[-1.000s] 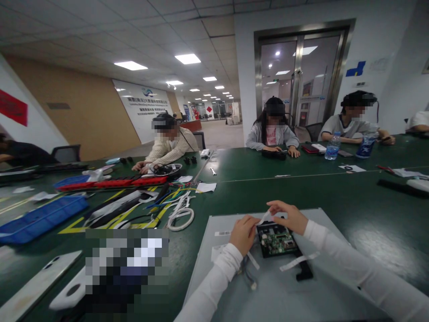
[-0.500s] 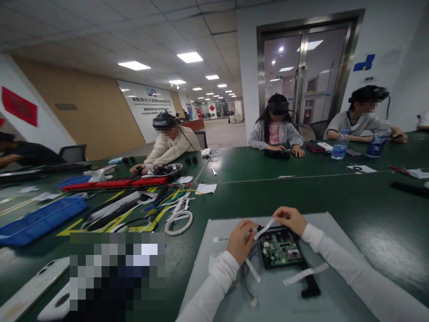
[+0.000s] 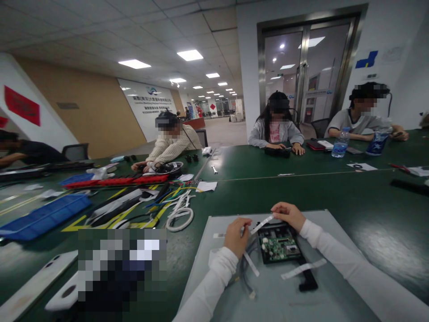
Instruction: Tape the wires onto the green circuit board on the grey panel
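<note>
a panel lies on the table, with a circuit board on it and wires left of the board. a strip runs from the right hand to beside the left hand, at the board's far left corner. left of the panel is a coiled cord; farther left, a tray, with a phone in front. behind the panel, well apart, lies a wrench.
</note>
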Motion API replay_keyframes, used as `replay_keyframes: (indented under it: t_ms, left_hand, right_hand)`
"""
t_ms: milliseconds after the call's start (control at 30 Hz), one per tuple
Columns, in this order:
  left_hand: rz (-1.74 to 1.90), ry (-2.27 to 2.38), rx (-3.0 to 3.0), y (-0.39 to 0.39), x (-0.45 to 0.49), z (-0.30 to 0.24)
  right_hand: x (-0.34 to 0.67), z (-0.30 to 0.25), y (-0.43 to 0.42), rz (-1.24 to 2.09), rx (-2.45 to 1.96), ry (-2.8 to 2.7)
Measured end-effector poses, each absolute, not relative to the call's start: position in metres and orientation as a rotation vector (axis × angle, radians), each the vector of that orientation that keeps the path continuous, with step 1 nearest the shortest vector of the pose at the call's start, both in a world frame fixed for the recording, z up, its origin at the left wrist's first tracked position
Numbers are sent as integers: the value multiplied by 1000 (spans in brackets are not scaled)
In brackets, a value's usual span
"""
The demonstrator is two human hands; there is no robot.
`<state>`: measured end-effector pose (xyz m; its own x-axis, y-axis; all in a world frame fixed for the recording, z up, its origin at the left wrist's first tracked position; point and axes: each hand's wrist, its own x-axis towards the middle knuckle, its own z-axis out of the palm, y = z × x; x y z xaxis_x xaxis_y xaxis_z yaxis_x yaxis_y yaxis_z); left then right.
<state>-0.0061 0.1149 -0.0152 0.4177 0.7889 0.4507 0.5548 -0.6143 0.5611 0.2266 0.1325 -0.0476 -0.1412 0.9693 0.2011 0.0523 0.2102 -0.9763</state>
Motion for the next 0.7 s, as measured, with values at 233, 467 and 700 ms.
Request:
replay_keyframes:
  t_ms: [233, 467, 700]
  left_hand:
    - [974, 1181, 2365, 114, -5, -17]
    - [917, 1213, 2389, 115, -5, -19]
    - [790, 1225, 2439, 113, -2, -17]
  right_hand:
    - [225, -47, 131, 1101, -1048, -1540]
    - [221, -47, 131, 1027, -1070, -1617]
    - [220, -44, 129, 1004, -1076, -1630]
